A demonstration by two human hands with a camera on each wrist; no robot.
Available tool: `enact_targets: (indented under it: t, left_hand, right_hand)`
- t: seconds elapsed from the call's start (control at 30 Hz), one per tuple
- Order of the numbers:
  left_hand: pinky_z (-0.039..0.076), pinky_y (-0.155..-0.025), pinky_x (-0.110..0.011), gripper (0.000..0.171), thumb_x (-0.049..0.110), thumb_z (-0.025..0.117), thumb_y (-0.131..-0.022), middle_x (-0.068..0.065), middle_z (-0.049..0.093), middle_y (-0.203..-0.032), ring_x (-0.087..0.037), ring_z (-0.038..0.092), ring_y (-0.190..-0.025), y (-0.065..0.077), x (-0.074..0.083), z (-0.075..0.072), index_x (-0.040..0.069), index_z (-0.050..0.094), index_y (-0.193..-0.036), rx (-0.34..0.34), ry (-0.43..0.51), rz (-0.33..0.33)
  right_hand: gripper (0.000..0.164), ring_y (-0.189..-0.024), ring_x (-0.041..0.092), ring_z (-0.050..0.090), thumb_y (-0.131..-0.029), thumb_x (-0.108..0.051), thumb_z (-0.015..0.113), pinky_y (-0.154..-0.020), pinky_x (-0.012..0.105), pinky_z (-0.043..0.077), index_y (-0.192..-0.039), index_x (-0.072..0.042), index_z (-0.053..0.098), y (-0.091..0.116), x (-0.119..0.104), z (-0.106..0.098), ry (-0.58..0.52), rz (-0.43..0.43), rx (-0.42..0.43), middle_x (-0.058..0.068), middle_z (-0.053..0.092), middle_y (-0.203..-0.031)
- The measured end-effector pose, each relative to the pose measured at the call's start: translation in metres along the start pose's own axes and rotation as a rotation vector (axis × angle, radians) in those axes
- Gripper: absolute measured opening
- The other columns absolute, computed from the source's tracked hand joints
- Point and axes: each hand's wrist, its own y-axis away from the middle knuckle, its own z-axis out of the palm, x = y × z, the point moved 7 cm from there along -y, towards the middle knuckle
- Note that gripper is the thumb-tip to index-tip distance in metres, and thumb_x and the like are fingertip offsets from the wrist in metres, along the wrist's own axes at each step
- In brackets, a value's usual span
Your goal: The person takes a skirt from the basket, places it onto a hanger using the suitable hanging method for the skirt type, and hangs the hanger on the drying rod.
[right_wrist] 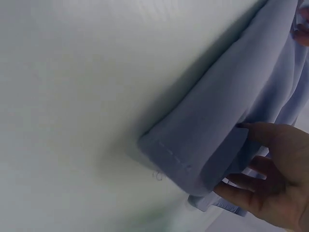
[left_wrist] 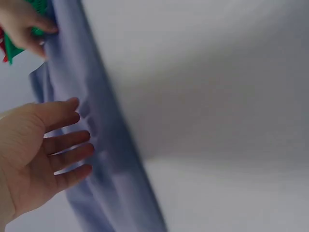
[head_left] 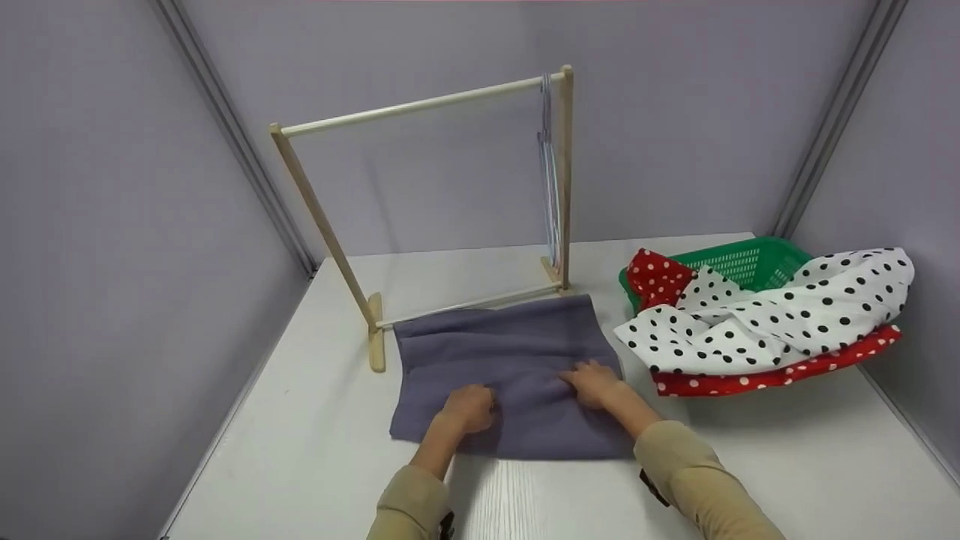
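Observation:
A purple-grey cloth (head_left: 517,337) lies spread on the white table, with creases across it and a stitched corner showing in the right wrist view. Over its lower left part is my left hand (head_left: 471,409); the left wrist view shows that hand (left_wrist: 43,150) palm side, fingers loosely bent and nothing held. My right hand (head_left: 594,384) is at the cloth's right side. Seen from the right wrist, the thumb and fingers of this hand (right_wrist: 280,179) are spread apart and touch the cloth (right_wrist: 207,121) near its edge.
Behind the cloth stands a wooden rack (head_left: 566,180) with several thin hangers (head_left: 551,187) at its right end. To the right, a green basket (head_left: 769,259) holds white cloth with black dots (head_left: 750,330) and red cloth with white dots (head_left: 780,375), both hanging over its front. Grey walls enclose the table.

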Motion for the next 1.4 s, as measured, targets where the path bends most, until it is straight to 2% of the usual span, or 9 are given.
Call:
enact_targets:
  t: [0.1, 0.2, 0.3, 0.4, 0.57, 0.67, 0.87, 1.1, 1.4]
  left_hand:
    - [0.047, -0.061, -0.043, 0.015, 0.014, 0.064, -0.078, -0.008, 0.06, -0.069, -0.029, 0.061, -0.07, -0.011, -0.006, -0.029, 0.007, 0.058, -0.067, 0.136, 0.043, -0.007]
    - [0.046, -0.065, -0.045, 0.012, 0.015, 0.064, -0.08, -0.009, 0.061, -0.072, -0.029, 0.061, -0.071, -0.02, -0.006, -0.062, 0.006, 0.061, -0.072, 0.291, 0.044, 0.0]
    - [0.046, -0.068, -0.044, 0.009, 0.014, 0.065, -0.081, -0.008, 0.063, -0.075, -0.028, 0.061, -0.073, -0.03, -0.003, -0.092, 0.005, 0.065, -0.079, 0.413, 0.107, 0.017]
    - [0.047, -0.069, -0.041, 0.01, 0.011, 0.063, -0.084, -0.008, 0.066, -0.078, -0.026, 0.063, -0.075, -0.043, 0.002, -0.116, 0.003, 0.068, -0.085, 0.482, 0.241, 0.029]
    - [0.049, -0.077, -0.037, 0.02, 0.012, 0.057, -0.091, -0.012, 0.068, -0.092, -0.025, 0.063, -0.087, -0.067, 0.011, -0.145, -0.002, 0.066, -0.1, 0.492, 0.562, -0.026]
    - [0.048, -0.079, -0.036, 0.022, 0.012, 0.055, -0.092, -0.013, 0.067, -0.097, -0.025, 0.062, -0.091, -0.077, 0.02, -0.156, -0.004, 0.064, -0.106, 0.501, 0.68, -0.065]
    - [0.046, -0.085, -0.033, 0.025, 0.013, 0.055, -0.092, -0.013, 0.066, -0.102, -0.025, 0.06, -0.098, -0.094, 0.036, -0.174, -0.003, 0.062, -0.109, 0.543, 0.738, -0.131]
    - [0.048, -0.071, -0.027, 0.029, 0.011, 0.058, -0.089, -0.012, 0.066, -0.093, -0.021, 0.061, -0.083, -0.106, 0.043, -0.175, -0.005, 0.06, -0.114, 0.551, 1.026, -0.28]
    - [0.044, -0.061, -0.023, 0.028, 0.006, 0.057, -0.083, -0.006, 0.063, -0.083, -0.015, 0.056, -0.07, -0.116, 0.048, -0.175, -0.004, 0.062, -0.109, 0.521, 1.038, -0.345]
  right_hand:
    - [0.042, -0.107, 0.044, 0.049, -0.077, 0.001, 0.06, -0.085, 0.054, 0.042, -0.119, -0.003, 0.06, 0.002, 0.004, 0.001, -0.01, -0.036, 0.005, 0.025, 0.054, -0.116]
    - [0.043, -0.11, 0.043, 0.048, -0.077, -0.002, 0.062, -0.087, 0.053, 0.041, -0.12, -0.002, 0.059, 0.004, 0.009, 0.002, -0.014, -0.053, -0.009, 0.024, 0.053, -0.119]
    - [0.043, -0.112, 0.043, 0.046, -0.079, -0.004, 0.063, -0.089, 0.053, 0.039, -0.122, -0.002, 0.058, 0.005, 0.012, 0.003, -0.022, -0.049, -0.022, 0.023, 0.052, -0.121]
    - [0.042, -0.112, 0.043, 0.047, -0.08, -0.005, 0.064, -0.09, 0.053, 0.039, -0.122, -0.003, 0.059, 0.006, 0.012, 0.003, -0.027, -0.038, -0.018, 0.023, 0.052, -0.121]
    - [0.042, -0.112, 0.044, 0.047, -0.08, -0.005, 0.066, -0.089, 0.054, 0.04, -0.121, -0.002, 0.058, 0.006, 0.011, 0.002, -0.028, -0.038, -0.022, 0.022, 0.053, -0.122]
    - [0.042, -0.112, 0.044, 0.048, -0.08, -0.004, 0.065, -0.089, 0.054, 0.04, -0.121, -0.002, 0.058, 0.007, 0.01, 0.002, -0.023, -0.047, -0.037, 0.022, 0.053, -0.122]
    - [0.042, -0.109, 0.043, 0.049, -0.078, -0.003, 0.064, -0.089, 0.053, 0.04, -0.119, -0.001, 0.059, 0.008, 0.009, -0.001, -0.029, -0.063, -0.028, 0.022, 0.054, -0.118]
    - [0.038, -0.101, 0.041, 0.053, -0.076, -0.006, 0.065, -0.084, 0.05, 0.043, -0.113, -0.001, 0.062, 0.008, 0.011, -0.003, -0.015, -0.081, 0.022, 0.02, 0.057, -0.112]
    - [0.039, -0.106, 0.042, 0.051, -0.076, -0.009, 0.068, -0.085, 0.05, 0.043, -0.114, -0.002, 0.061, 0.008, 0.013, 0.001, 0.013, -0.078, 0.02, 0.02, 0.055, -0.119]
